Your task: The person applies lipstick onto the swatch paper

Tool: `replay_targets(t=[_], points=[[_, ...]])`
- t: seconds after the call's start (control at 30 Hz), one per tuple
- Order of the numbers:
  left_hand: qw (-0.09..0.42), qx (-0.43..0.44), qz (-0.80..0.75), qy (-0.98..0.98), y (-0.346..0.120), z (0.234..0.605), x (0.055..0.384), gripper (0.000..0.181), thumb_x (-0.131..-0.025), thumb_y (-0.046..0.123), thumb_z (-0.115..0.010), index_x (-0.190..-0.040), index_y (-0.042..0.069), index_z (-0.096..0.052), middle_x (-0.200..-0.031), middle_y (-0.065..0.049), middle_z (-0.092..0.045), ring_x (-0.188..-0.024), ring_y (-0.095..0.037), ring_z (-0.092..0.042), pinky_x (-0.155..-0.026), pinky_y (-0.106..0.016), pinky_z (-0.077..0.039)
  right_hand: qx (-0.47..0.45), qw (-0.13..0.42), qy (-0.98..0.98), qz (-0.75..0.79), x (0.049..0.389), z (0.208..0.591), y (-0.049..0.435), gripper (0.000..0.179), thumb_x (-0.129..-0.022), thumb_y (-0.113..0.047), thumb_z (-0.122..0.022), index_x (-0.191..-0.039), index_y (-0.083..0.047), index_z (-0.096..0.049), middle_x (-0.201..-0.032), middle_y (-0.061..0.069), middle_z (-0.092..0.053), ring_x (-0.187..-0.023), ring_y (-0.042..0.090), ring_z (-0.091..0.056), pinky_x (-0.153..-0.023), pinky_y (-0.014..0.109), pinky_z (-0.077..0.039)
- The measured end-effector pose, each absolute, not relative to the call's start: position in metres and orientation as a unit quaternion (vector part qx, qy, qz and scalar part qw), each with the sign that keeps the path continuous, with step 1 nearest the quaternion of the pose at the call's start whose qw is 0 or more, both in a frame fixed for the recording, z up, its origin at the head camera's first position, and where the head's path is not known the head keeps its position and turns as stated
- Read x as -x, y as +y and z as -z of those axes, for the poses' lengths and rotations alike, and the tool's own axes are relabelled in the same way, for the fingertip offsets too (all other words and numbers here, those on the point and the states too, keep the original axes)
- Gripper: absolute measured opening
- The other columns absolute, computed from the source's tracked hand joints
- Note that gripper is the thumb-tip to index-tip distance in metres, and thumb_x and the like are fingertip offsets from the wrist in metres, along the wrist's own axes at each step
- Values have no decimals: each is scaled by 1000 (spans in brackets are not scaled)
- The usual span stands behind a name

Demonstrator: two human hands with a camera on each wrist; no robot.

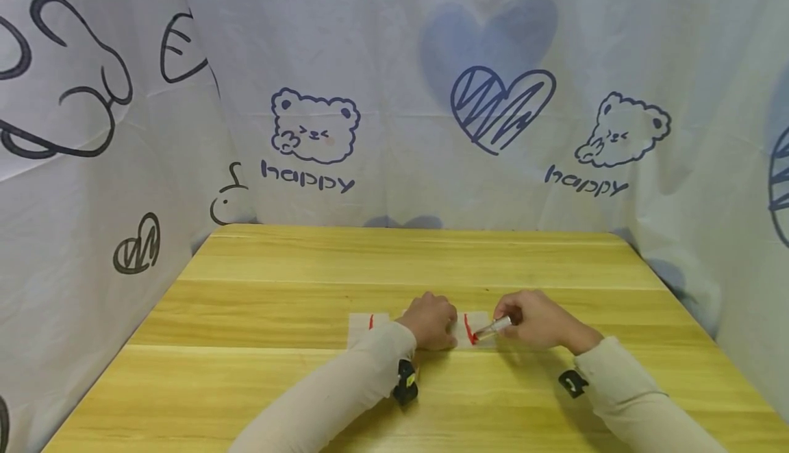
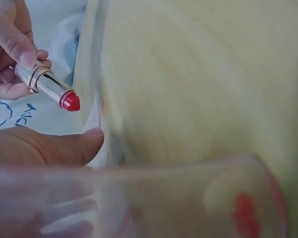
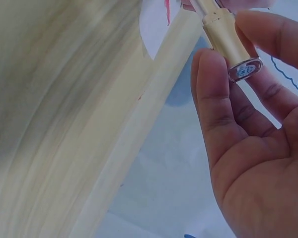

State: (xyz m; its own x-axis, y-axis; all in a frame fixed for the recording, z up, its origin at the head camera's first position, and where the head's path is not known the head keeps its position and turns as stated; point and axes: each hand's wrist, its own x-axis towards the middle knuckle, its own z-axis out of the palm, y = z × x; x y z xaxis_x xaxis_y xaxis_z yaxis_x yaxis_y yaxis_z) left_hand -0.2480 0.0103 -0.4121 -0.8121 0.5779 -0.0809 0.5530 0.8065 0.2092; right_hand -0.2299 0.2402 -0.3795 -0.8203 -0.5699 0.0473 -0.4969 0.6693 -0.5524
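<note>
My right hand (image 1: 539,319) pinches a lipstick (image 1: 493,328) between thumb and fingers. In the head view its tip meets a red mark (image 1: 467,323) on the right-hand white paper (image 1: 483,320). The red bullet and shiny tube of the lipstick (image 2: 52,88) show in the left wrist view; the right wrist view shows its golden base (image 3: 228,42). My left hand (image 1: 429,323) rests at that paper's left edge, thumb (image 2: 74,148) extended. Across the bottom of the left wrist view runs a translucent, red-smudged thing (image 2: 159,198); what it is, I cannot tell.
To the left lies another white paper (image 1: 359,329) with a short red stroke, partly behind my left sleeve (image 1: 345,388). The wooden tabletop (image 1: 296,254) ends at white hanging cloth (image 1: 394,49) printed with bears and hearts. Each wrist wears a small black device (image 1: 405,382).
</note>
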Motion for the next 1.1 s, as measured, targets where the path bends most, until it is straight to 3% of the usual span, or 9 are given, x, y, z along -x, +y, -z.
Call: replay_targets(t=[0.2, 0.47, 0.73, 1.1], points=[[84, -281, -135, 946, 2, 405, 249, 42, -89, 33, -72, -125, 13, -64, -123, -3, -61, -116, -24, -53, -98, -38, -42, 270, 40, 921, 278, 226, 378, 238, 8, -86, -7, -72, -93, -9, -68, -77, -8, -60, -64, 8, -50, -59, 27, -45], [76, -285, -249, 922, -16, 393, 245, 50, -92, 26, -69, -135, 6, -55, -129, -9, -58, -119, -25, -54, -97, -36, -45, 219, -9, 919, 326, 221, 381, 228, 12, -86, -8, -72, -97, -5, -67, -81, -4, -64, -73, 10, -60, -63, 29, -50], [69, -252, -391, 882, -33, 384, 238, 54, -93, 26, -67, -140, 8, -48, -132, -12, -56, -118, -27, -55, -95, -41, -46, 191, -53, 894, 402, 215, 382, 214, 14, -89, -11, -71, -99, -2, -67, -87, 2, -66, -74, 14, -60, -64, 28, -51], [105, -155, -625, 758, -46, 385, 210, 54, -90, 20, -71, -137, 2, -50, -130, -13, -58, -113, -27, -58, -90, -38, -51, 160, 2, 798, 581, 204, 386, 189, 25, -95, -9, -63, -110, 10, -58, -95, 18, -66, -79, 18, -65, -72, 33, -56]])
